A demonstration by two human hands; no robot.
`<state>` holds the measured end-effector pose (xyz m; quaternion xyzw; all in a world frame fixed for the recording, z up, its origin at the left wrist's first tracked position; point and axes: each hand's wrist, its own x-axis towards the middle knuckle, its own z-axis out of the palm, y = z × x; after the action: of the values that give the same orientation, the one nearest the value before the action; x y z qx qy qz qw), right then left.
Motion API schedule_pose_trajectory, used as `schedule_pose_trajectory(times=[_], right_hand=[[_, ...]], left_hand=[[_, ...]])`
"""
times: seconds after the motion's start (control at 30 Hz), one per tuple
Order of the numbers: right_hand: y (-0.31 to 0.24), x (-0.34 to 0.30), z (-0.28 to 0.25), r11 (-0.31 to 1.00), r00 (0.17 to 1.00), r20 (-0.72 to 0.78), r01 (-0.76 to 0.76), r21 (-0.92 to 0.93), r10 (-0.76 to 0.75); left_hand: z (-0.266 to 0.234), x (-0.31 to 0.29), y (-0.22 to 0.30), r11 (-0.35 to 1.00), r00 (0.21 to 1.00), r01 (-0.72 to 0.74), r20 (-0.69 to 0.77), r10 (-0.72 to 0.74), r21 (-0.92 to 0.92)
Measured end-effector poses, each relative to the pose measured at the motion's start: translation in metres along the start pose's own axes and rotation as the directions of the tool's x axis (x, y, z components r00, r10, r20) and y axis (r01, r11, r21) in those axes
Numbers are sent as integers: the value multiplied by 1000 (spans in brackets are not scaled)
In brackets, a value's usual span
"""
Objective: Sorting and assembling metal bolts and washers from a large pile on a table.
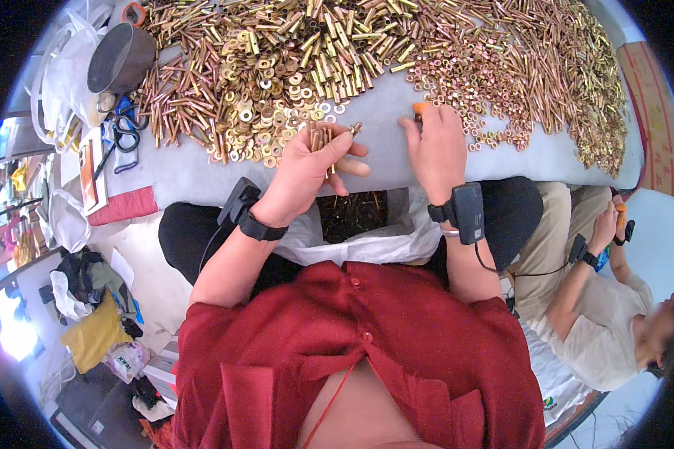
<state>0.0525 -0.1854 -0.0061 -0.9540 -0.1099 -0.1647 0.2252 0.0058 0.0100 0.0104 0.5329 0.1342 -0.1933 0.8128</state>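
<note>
Closed round several gold-coloured bolts [320,141], my left hand [298,170] is above the near edge of the grey-covered table [386,112]. One bolt with a ringed end sticks out past its fingertips. My right hand [440,150] reaches to the edge of a heap of small hex nuts [494,105], palm down. Its thumb stands apart from the bent fingers, and an orange cover [421,109] shows on a finger; the other fingertips are partly hidden. Flat washers [266,105] lie beyond my left hand, with metal sleeves [337,49] behind them.
Long bolts [180,101] are heaped left, more small parts [591,127] right. A dark bowl [122,58], scissors [123,135] and plastic bags [66,75] sit at the left edge. Below the table edge, a white sack [397,247] holds dark pieces. Another person [599,322] sits at right.
</note>
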Motion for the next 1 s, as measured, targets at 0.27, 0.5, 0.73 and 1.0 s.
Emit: schedule_pose_trajectory(times=[0.27, 0.5, 0.73, 1.0], right_hand=[[-17, 3, -5, 853, 990, 134, -105, 512, 42], [-35, -11, 2, 643, 986, 165, -111, 758, -24], [-34, -7, -6, 672, 982, 169, -71, 737, -81], [-40, -4, -5, 725, 985, 143, -32, 688, -93]], left_hand=[[-6, 1, -3, 998, 999, -35, -25, 37, 53], [2, -3, -2, 976, 998, -29, -46, 40, 216], [3, 0, -14, 908, 964, -246, -9, 264, 339], [2, 0, -16, 884, 937, -313, -38, 347, 347]])
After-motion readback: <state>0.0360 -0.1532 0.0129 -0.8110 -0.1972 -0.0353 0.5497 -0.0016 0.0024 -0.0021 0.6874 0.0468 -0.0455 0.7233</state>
